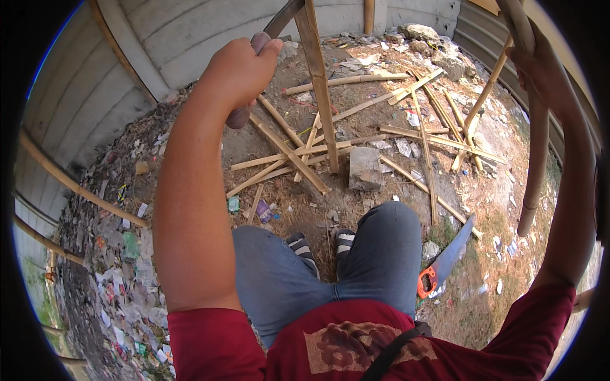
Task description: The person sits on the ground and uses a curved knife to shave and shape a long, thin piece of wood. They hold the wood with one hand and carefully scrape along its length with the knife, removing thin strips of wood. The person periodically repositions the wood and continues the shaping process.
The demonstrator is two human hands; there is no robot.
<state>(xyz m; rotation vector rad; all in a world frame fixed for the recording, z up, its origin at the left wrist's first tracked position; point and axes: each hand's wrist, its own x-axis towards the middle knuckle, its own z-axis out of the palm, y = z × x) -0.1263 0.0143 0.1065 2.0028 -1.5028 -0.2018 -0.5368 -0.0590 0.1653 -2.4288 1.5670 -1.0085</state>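
My left hand (241, 73) is closed round the rounded wooden handle of a large knife (284, 18). Its dark blade slants up to the bamboo strip (318, 76) standing upright before me, where both run out at the top edge; whether they touch is cut off. At the right, my raised right hand (540, 66) grips a thick wooden stick (537, 159), whose lower end hangs down beside my forearm. The foot of the upright bamboo is near a grey concrete block (366, 169).
Split bamboo strips (295, 155) lie crossed over the ground ahead. An orange-handled handsaw (445, 257) is by my right knee. Litter (121, 286) covers the left side. A concrete wall (197, 38) and rubble (426, 41) stand at the back; bamboo poles (82, 184) lean left.
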